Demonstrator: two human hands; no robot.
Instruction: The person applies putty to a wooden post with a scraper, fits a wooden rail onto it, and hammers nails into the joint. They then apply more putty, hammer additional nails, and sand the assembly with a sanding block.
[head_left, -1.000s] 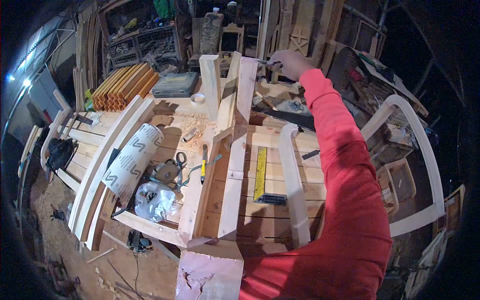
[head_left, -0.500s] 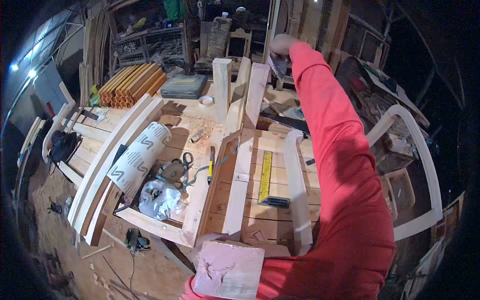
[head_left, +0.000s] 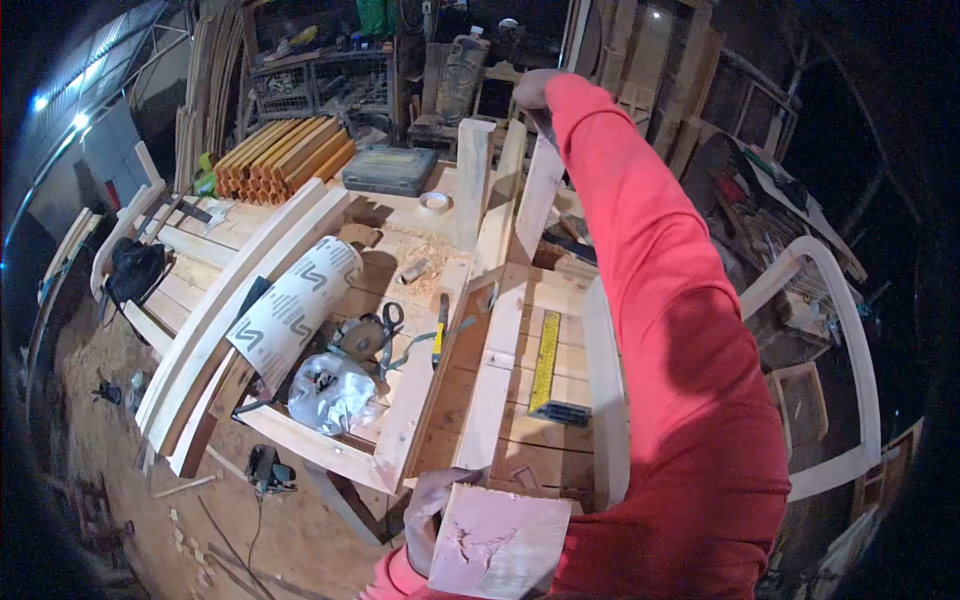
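My right hand (head_left: 536, 90), at the end of a red sleeve, reaches to the far end of the workpiece. It is closed beside the top of a slanting pale timber (head_left: 538, 190); what it holds is mostly hidden. At the near end, my left hand (head_left: 425, 508) is curled against a wooden block (head_left: 505, 540) with a cracked pink end face. Beyond the block, a long pale timber (head_left: 490, 390) runs away from me. A yellow-bladed square (head_left: 545, 365) lies to its right, and a yellow-and-black knife (head_left: 440, 330) to its left.
A plastic bag (head_left: 330, 393), a printed roll (head_left: 295, 312) and curved timbers (head_left: 230, 310) lie on the left. Farther back are a tape roll (head_left: 433, 203), a grey case (head_left: 390, 170) and stacked orange-brown wood (head_left: 283, 160). A curved frame (head_left: 865, 370) stands right.
My right hand has moved slightly left, and the pointed flat blade below it is now hidden. My left hand has come into view beside the block. The whole view has shifted slightly.
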